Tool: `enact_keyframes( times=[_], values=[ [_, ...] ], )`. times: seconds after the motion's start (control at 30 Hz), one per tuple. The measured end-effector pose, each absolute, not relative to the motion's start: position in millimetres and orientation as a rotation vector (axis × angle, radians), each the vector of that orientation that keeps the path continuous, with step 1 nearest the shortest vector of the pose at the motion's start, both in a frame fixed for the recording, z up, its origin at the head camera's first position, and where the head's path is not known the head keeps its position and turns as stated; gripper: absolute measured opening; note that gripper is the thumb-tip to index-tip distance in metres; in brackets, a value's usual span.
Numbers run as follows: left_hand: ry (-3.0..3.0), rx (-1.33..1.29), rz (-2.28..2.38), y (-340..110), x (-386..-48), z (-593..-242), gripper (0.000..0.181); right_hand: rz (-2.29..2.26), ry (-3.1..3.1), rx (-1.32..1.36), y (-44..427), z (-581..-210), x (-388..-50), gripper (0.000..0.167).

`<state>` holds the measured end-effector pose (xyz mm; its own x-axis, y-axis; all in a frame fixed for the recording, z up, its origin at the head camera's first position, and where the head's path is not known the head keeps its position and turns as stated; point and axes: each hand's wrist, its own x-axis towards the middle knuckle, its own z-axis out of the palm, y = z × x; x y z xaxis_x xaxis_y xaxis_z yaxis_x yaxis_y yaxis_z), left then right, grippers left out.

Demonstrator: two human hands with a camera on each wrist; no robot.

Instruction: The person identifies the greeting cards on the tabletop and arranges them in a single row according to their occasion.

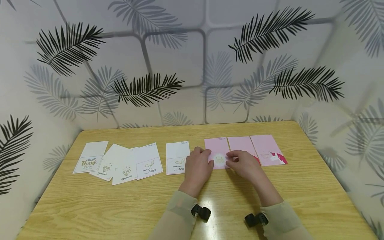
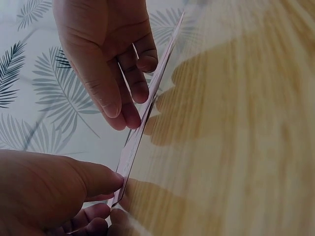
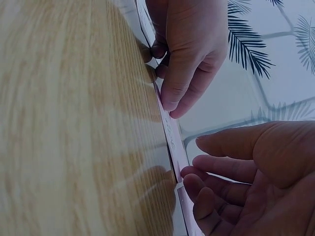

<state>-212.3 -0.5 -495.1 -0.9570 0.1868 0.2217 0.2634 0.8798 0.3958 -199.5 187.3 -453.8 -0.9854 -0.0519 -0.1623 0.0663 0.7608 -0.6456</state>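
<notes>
A pink card with a pale round print lies on the table between my two hands. My left hand touches its left edge with thumb and fingertips; in the left wrist view the thumb rests at the card's edge. At the right side of that card, my right hand touches it with loosely bent fingers, its thumb raised in the right wrist view. A second pink card lies beside it, partly hidden by the right hand. Farther right is a pink unicorn card.
Left of my left hand lies a white "take me... heart" card. Several white cards overlap farther left, among them a "thank you" card and a diamond card. A leaf-patterned backdrop stands behind the wooden table.
</notes>
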Motion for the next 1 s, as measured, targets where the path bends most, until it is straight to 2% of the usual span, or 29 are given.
enact_keyframes(
  times=[0.47,0.77,1.0],
  values=[
    [-2.807,-0.277,-0.682,-6,-206,-485,0.032,-1.130,2.813,-0.026,186,-449,-195,0.038],
    [-2.774,-0.228,-0.788,-29,-199,-480,0.036,-1.275,2.785,0.014,183,-443,-196,0.054],
    [-2.754,-0.140,-0.817,-62,-197,-474,0.039,-1.378,2.739,-0.026,173,-442,-198,0.059]
  ],
)
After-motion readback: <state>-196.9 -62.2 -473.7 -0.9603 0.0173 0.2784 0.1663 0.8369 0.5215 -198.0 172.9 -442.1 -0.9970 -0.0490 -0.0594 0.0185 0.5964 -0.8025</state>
